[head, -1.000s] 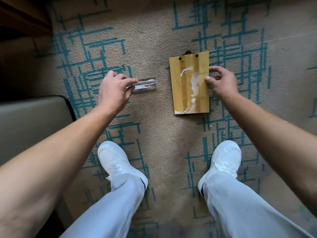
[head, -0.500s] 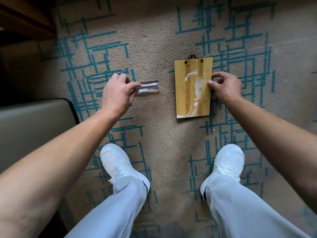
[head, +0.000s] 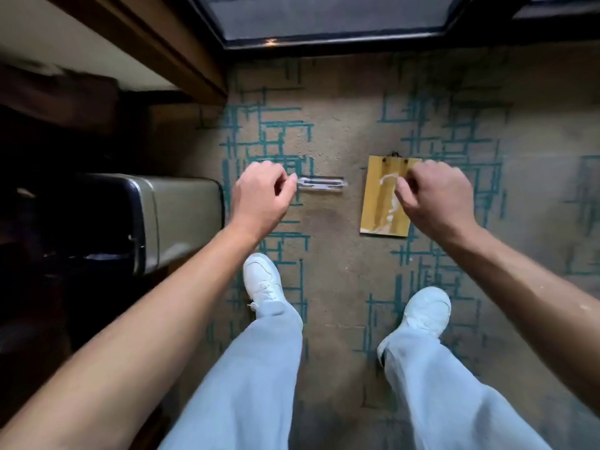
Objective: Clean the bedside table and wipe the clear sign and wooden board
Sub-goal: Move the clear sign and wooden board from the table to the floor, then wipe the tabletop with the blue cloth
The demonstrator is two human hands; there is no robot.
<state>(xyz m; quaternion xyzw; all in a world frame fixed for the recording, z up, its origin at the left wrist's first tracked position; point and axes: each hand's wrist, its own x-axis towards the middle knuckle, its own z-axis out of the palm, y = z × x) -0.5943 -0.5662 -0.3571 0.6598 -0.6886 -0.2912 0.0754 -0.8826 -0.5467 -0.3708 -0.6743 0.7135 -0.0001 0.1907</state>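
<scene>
The clear sign (head: 321,185) lies flat on the patterned carpet, and its left end meets the fingertips of my left hand (head: 263,193). That hand hovers with its fingers loosely curled and nothing visible inside it. The yellow wooden board (head: 381,203), streaked with white smears, lies flat on the carpet to the right. My right hand (head: 435,196) hangs over the board's upper right corner with curled fingers and hides that corner. Both hands look raised above the floor.
An olive padded furniture edge (head: 181,219) with a dark frame juts in from the left. Dark wooden furniture (head: 136,50) fills the upper left. A dark window or door frame (head: 324,40) runs along the top. My white shoes (head: 263,280) stand on the carpet below the objects.
The view has pulled back and up, so the window frame and furniture now show. Both hands have lifted off the sign and board, which stay on the carpet.
</scene>
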